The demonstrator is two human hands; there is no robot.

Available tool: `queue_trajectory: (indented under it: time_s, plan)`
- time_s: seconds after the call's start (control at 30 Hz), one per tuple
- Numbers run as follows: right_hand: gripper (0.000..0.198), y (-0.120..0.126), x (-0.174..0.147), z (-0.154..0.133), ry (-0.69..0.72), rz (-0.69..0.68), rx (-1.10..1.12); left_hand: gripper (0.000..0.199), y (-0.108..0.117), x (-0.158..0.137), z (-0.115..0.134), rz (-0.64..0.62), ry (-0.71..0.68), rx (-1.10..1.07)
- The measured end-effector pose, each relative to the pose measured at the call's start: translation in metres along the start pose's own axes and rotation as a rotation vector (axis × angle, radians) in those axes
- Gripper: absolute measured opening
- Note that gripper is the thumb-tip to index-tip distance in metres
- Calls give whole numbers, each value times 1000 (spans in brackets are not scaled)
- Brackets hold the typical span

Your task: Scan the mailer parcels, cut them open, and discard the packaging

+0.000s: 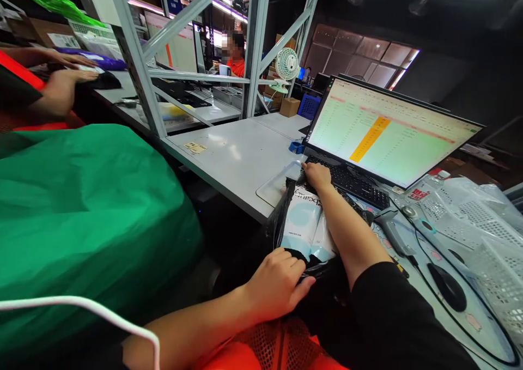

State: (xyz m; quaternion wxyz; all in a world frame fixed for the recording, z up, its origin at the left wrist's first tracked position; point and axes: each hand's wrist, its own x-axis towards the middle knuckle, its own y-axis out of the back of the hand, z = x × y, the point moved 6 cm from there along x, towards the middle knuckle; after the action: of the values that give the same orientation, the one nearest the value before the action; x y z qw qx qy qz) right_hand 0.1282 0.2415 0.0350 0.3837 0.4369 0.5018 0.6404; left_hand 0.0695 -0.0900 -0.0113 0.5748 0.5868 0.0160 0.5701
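Note:
A black plastic bag (278, 220) lies over the near edge of the desk with its mouth spread. Inside it sit two white and light-blue packs, the left pack (301, 220) with "beauty" lettering and the right pack (323, 241) partly covered by my forearm. My left hand (281, 277) has its fingers curled over the bag's near rim, the thumb held apart. At the far rim my right hand (317, 176) is closed on the black plastic, close to the keyboard (355, 183). The bag's underside is hidden.
On the right are a monitor (384, 133), a barcode scanner (394, 234), a mouse (447, 286) and white plastic baskets (474, 209). A metal rack post (256, 48) rises from the desk (229, 157). A large green sack (90, 195) and a co-worker's hands (67, 70) are at left.

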Motion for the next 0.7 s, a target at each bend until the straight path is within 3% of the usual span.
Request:
queue_trajectory:
  time_s: [0.2,0.37,0.57,0.7]
  plan:
    - [62,-8,8,7,-130,-3,106,38,14,-21,4,19,38,-49]
    - [61,-5,11,1,-142,-46,181,33,22,-30,-11,-17,109,-137]
    - [57,18,-19,-15,69,-83,248,19,65,-11,-43,67,-16,-447]
    - [42,33,-68,-4,229,-28,294,17,78,1,-70,82,154,-522]
